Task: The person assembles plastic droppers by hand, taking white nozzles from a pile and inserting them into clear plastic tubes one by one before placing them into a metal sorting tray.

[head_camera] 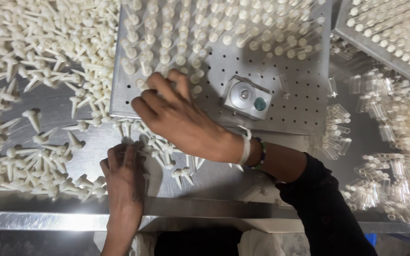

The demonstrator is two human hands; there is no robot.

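Fingers (160, 85) of the right hand (181, 118) curl narrowly at the lower left part of the perforated metal plate (281, 95), tips down among the white plugs standing in its holes; whether they pinch one I cannot tell. Beneath everything, the steel table (214, 178) fills the frame, its bright front edge running along the bottom. On it, the plate takes up the upper middle, with rows of upright plugs (167, 42) across its top and bare holes lower right. A second loaded plate (395, 28) sits in the upper right corner. Loose white plugs (29, 57) lie heaped over the left half of the frame, and clear small tubes (380, 142) crowd the right side. A small square metal block (246, 97) with a green dot rests on the plate, just right of the right hand. The left hand (124, 178) lies flat at lower centre-left, fingers together on loose plugs (162, 151) beside the plate's near edge, partly under the right wrist.
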